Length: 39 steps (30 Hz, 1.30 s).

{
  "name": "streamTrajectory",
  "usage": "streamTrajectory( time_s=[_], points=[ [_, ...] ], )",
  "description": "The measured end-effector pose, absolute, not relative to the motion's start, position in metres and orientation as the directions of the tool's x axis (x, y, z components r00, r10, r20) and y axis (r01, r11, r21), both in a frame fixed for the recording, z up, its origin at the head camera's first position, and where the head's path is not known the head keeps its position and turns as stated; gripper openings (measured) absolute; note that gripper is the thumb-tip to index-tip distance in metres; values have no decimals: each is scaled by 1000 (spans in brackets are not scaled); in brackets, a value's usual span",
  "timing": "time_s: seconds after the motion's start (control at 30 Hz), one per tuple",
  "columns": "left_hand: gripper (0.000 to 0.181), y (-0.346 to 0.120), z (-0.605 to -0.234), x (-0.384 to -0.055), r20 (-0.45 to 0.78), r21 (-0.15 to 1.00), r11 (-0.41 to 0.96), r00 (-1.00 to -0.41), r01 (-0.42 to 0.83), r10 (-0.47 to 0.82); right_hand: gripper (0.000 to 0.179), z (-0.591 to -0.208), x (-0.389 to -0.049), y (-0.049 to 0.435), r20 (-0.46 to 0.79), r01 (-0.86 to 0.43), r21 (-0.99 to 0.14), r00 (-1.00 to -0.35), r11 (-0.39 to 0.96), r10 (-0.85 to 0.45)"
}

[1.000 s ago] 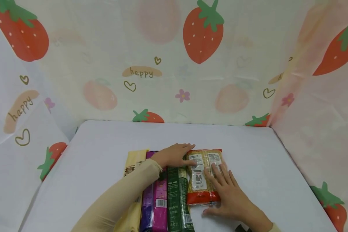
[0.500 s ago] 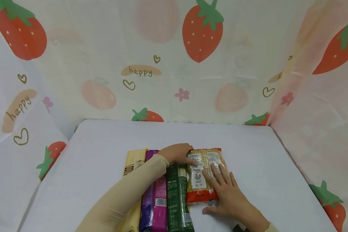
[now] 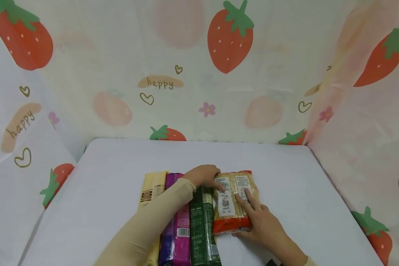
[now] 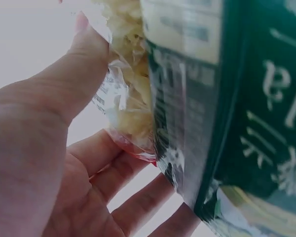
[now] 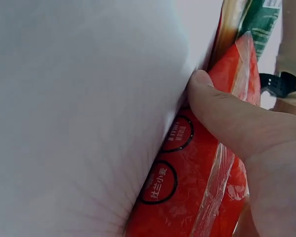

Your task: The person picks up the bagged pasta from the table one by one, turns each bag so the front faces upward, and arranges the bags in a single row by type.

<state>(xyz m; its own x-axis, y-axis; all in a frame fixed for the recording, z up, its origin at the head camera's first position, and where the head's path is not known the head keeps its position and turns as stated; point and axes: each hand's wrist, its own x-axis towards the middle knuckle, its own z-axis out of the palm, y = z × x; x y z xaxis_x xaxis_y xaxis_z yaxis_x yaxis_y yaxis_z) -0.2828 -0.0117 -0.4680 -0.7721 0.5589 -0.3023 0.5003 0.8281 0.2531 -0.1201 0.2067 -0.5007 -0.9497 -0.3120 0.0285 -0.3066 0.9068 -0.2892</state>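
Note:
In the head view a clear pasta bag (image 3: 226,201) with red ends and white labels lies at the right end of a row of packages. My left hand (image 3: 204,176) grips its upper left corner, thumb on top and fingers round the far edge. My right hand (image 3: 266,225) holds its lower right part, some fingertips hidden. The right wrist view has the thumb (image 5: 227,111) against the bag's red end (image 5: 187,182). Beside the bag lies a green spaghetti package (image 3: 203,229), which fills much of the left wrist view.
A purple and pink package (image 3: 176,236) and a pale yellow package (image 3: 153,188) continue the row to the left, partly covered by my left sleeve (image 3: 153,221). All lie on a white table (image 3: 279,170) with strawberry-printed curtains (image 3: 173,55) around it.
My left fingers, earlier spread over the bag's top corner, have curled round its edge. My right fingers have bent from lying flat to gripping the bag's right side. The bag has barely moved.

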Motion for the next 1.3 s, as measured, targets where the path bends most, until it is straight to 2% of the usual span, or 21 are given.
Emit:
streamTrajectory(
  time_s=[0.27, 0.6, 0.9, 1.13, 1.3],
  points=[
    [76, -8, -467, -269, -273, 278, 831, -789, 483, 550, 99, -498, -119, 206, -4, -263, -269, -962, 927, -274],
    [57, -4, -468, -262, -224, 269, 813, -788, 516, 574, 89, -498, -121, 210, 0, -263, -282, -962, 922, -275],
    [51, -6, -475, -263, -182, 255, 813, -799, 524, 573, 74, -494, -127, 215, 25, -248, -357, -966, 901, -256],
    [44, -11, -473, -264, -149, 299, 781, -782, 548, 605, 65, -491, -128, 220, 47, -240, -430, -969, 870, -244],
    [42, -14, -474, -265, -116, 379, 755, -782, 535, 613, 56, -491, -126, 225, 119, -280, -480, -960, 831, -255]
  ],
)
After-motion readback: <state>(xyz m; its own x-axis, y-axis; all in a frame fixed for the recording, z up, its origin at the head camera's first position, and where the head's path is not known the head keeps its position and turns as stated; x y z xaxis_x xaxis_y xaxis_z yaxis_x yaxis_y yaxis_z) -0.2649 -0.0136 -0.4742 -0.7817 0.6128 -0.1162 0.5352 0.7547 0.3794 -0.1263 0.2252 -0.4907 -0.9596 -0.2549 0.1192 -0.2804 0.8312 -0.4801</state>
